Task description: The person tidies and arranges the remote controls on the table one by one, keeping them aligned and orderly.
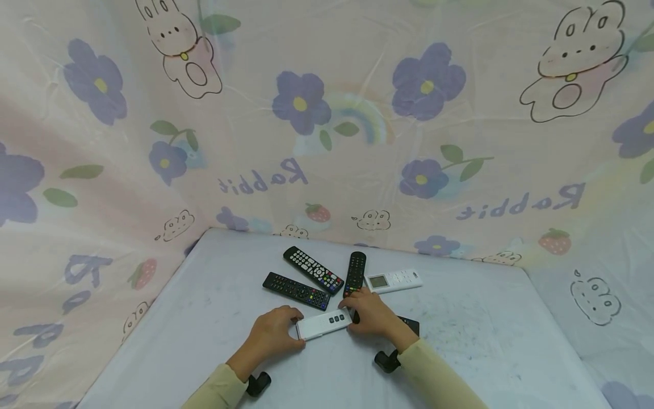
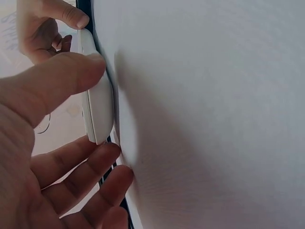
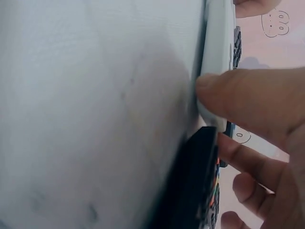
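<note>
The left hand (image 1: 276, 329) and right hand (image 1: 373, 315), grips narrow, pinch opposite ends of a slim white plastic remote (image 1: 319, 325) with dark buttons; whether it touches the white desk (image 1: 460, 346), I cannot tell. Even thumb pressure should hold it level; the right fingers do well to avoid dragging the partly hidden black remote (image 1: 410, 326) beside them. Beyond lie three long black remotes (image 1: 296, 290) and a white remote with a grey screen (image 1: 401, 280).
</note>
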Action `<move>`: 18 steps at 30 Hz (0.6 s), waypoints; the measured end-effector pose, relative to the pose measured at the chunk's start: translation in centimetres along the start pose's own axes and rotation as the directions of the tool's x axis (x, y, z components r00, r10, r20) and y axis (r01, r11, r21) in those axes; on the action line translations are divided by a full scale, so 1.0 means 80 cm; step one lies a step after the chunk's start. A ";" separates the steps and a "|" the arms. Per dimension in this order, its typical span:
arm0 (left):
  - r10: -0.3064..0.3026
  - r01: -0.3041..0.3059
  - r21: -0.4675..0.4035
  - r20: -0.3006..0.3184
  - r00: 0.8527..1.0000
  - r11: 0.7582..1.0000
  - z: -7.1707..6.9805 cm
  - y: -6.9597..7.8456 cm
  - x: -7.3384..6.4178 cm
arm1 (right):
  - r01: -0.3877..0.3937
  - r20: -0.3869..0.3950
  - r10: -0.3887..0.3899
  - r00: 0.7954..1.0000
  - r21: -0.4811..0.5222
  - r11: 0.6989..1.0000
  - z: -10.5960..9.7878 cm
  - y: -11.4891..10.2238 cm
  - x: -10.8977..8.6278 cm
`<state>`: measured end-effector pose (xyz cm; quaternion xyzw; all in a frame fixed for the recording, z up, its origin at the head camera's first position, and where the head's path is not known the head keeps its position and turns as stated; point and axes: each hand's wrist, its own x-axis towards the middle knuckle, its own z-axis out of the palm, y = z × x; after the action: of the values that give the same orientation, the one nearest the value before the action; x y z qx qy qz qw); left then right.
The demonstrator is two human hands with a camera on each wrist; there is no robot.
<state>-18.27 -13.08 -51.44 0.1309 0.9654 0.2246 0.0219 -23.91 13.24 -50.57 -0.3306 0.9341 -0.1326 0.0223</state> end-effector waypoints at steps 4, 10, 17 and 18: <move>-0.001 0.001 -0.006 -0.001 1.000 1.000 0.001 -0.001 0.001 | 0.003 0.006 -0.003 1.000 0.001 1.000 0.001 0.000 0.001; 0.000 0.000 0.005 -0.002 1.000 1.000 -0.001 0.001 -0.001 | 0.022 0.003 -0.022 1.000 0.012 1.000 -0.001 -0.001 0.001; 0.020 -0.020 0.035 0.017 1.000 0.999 -0.004 -0.001 -0.005 | 0.084 -0.020 -0.083 0.996 0.035 0.996 -0.004 -0.003 0.002; 0.025 -0.026 0.037 0.015 1.000 0.999 -0.005 -0.001 -0.006 | 0.086 -0.023 -0.085 0.996 0.051 0.995 -0.004 -0.003 0.002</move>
<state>-17.87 -13.46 -51.16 0.1451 0.9674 0.2060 0.0236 -23.95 13.00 -50.17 -0.3682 0.9156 -0.1610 0.0154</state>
